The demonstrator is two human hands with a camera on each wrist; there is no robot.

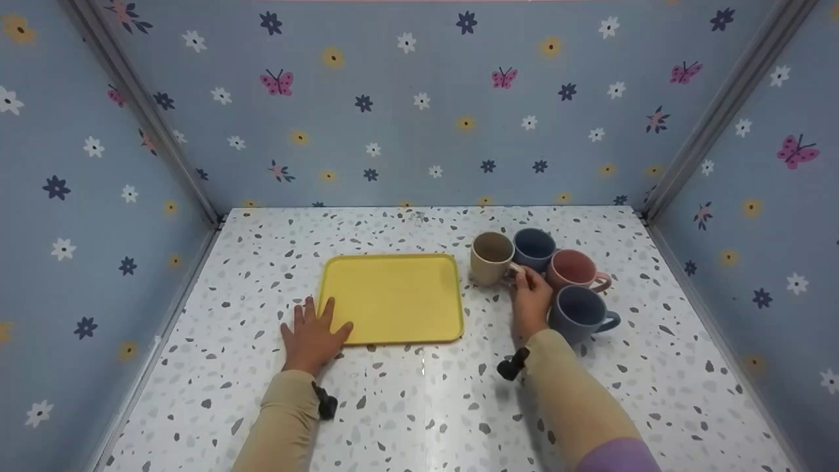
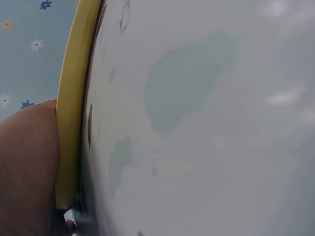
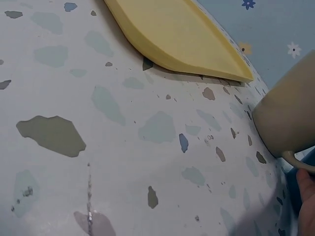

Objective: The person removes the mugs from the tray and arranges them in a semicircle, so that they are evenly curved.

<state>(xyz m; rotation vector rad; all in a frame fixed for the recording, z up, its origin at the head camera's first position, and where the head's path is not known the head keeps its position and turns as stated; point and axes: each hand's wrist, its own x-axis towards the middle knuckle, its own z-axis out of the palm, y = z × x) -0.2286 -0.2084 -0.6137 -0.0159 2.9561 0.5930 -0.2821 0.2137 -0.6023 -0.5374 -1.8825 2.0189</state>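
Observation:
A yellow tray (image 1: 393, 298) lies flat on the speckled table. My left hand (image 1: 313, 335) rests with spread fingers over the tray's near left corner; the left wrist view shows it against the tray's edge (image 2: 74, 108). My right hand (image 1: 532, 301) pinches the handle of a beige mug (image 1: 488, 265), which stands upright just right of the tray. In the right wrist view the fingertips (image 3: 305, 184) are at the handle of that mug (image 3: 288, 110). Close by on the right stand a blue mug (image 1: 534, 246), a pink mug (image 1: 571, 267) and a grey-blue mug (image 1: 577, 314).
The speckled table (image 1: 393, 406) is enclosed by flowered blue panels, with the back panel (image 1: 406, 105) along its far edge. Small black devices are strapped to both wrists. The other mugs crowd right beside my right hand and forearm.

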